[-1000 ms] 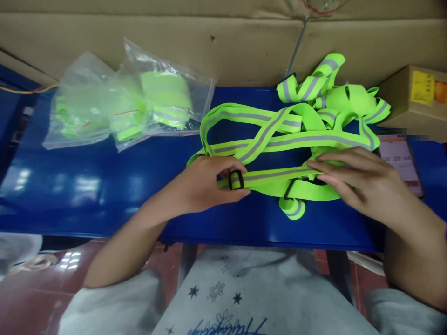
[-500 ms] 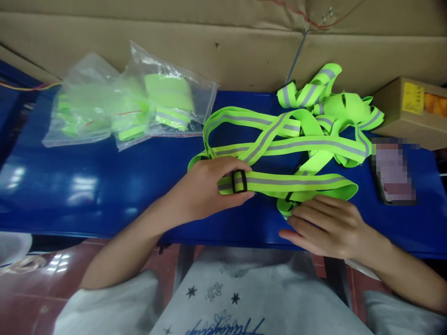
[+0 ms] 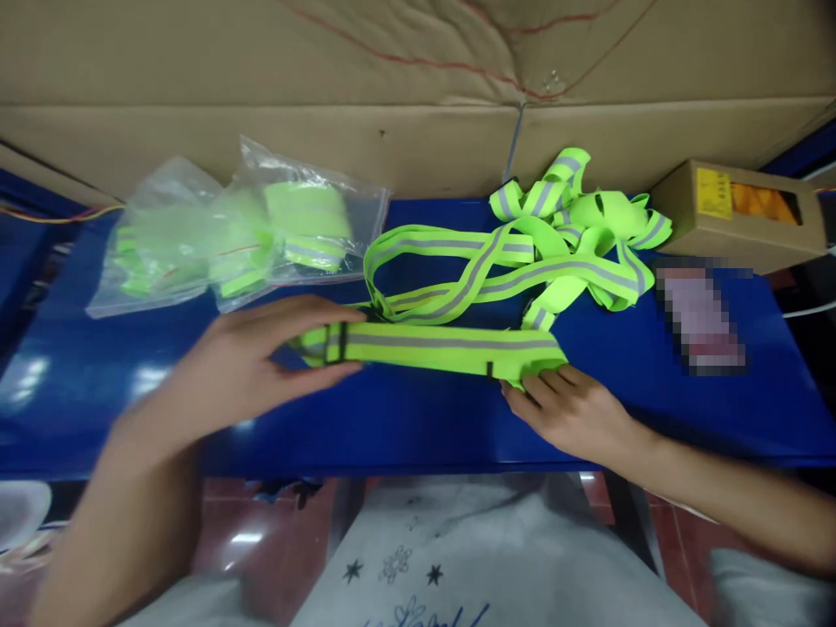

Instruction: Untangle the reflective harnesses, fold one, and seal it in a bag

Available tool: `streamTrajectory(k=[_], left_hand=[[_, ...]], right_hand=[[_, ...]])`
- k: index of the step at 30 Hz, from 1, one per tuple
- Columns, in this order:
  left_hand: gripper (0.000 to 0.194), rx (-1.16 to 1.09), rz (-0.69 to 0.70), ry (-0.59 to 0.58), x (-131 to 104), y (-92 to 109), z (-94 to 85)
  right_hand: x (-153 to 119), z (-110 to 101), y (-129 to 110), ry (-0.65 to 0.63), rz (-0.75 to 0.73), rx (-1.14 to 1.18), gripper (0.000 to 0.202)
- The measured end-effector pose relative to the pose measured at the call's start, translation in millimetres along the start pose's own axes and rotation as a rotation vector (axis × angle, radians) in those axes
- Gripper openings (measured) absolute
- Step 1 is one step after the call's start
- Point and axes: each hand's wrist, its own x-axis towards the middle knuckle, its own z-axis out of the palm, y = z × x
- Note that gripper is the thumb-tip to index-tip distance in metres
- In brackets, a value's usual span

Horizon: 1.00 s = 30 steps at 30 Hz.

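A soft, light, floppy strap (image 3: 431, 341) is held stretched along the table's (image 3: 418, 444) front edge, its buckle (image 3: 336, 342) end pinched by the left hand (image 3: 239, 366); its other end (blurred, apparently folded) is gripped by the right hand (image 3: 584, 414). Best gripped flat beside the buckle.

Kinda dim overall, with the cardboard (image 3: 274, 148) up top looking dull and brownish. Whitish glare patches sit on the left side of the blue surface (image 3: 405, 418), plus bright reflections on the floor tiles (image 3: 261, 540). The clear bags (image 3: 306, 226) catch small highlights too. Focus is pretty soft, the left forearm (image 3: 144, 470) is smeary, and the phone (image 3: 702, 318) is blocked out by coarse pixelation.
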Motion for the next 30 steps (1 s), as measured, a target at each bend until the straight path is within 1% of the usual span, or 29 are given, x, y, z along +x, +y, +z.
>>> streamTrajectory(k=[1,3,4,5,7,12,14,16,19,21,23,25,27,28,30], left_hand=[[0.039,0.070,-0.015,0.020,-9,-14,-7.2],[0.041,0.205,-0.049,0.020,-26,-40,-18.2],[0.044,0.232,-0.072,0.001,-34,-51,-21.3],[0.045,0.224,-0.079,-0.027,-41,-60,-22.6],[0.045,0.206,-0.079,-0.075,-50,-71,-20.5],[0.041,0.362,-0.142,-0.134,-57,-77,-6.9],[0.038,0.421,-0.164,-0.154,-56,-80,-4.3],[0.037,0.427,-0.185,-0.172,-56,-82,-3.0],[0.037,0.339,-0.216,-0.181,-59,-84,-1.4],[0.039,0.300,-0.237,-0.191,-63,-84,-0.7],[0.043,0.319,-0.240,-0.219,-67,-81,-0.6],[0.048,0.385,-0.245,-0.244,-67,-72,-0.1],[0.054,0.420,-0.241,-0.247,-62,-52,3.1],[0.056,0.398,-0.226,-0.237,-56,-39,6.4],[0.060,0.264,-0.191,-0.218,-42,-11,16.8]], right_hand=[[-3,-1,2,-0.008,-0.024,-0.016,0.007],[-10,-4,6,-0.020,-0.059,-0.029,0.008],[-14,-6,7,-0.032,-0.067,-0.029,0.010],[-17,-7,9,-0.046,-0.072,-0.030,0.012],[-23,-11,10,-0.075,-0.077,-0.040,0.015],[-28,-20,8,-0.152,-0.101,-0.064,0.018],[-28,-22,6,-0.152,-0.104,-0.080,0.021],[-27,-24,5,-0.105,-0.119,-0.044,0.024],[-28,-25,9,0.015,-0.130,0.143,0.021],[-31,-26,15,0.058,-0.075,0.237,0.018],[-33,-27,24,0.063,0.017,0.257,0.021],[-32,-24,33,0.055,0.083,0.252,0.025],[-27,-19,38,0.042,0.102,0.241,0.029],[-23,-15,39,0.033,0.102,0.237,0.032],[-13,-6,40,0.007,0.115,0.240,0.039]])
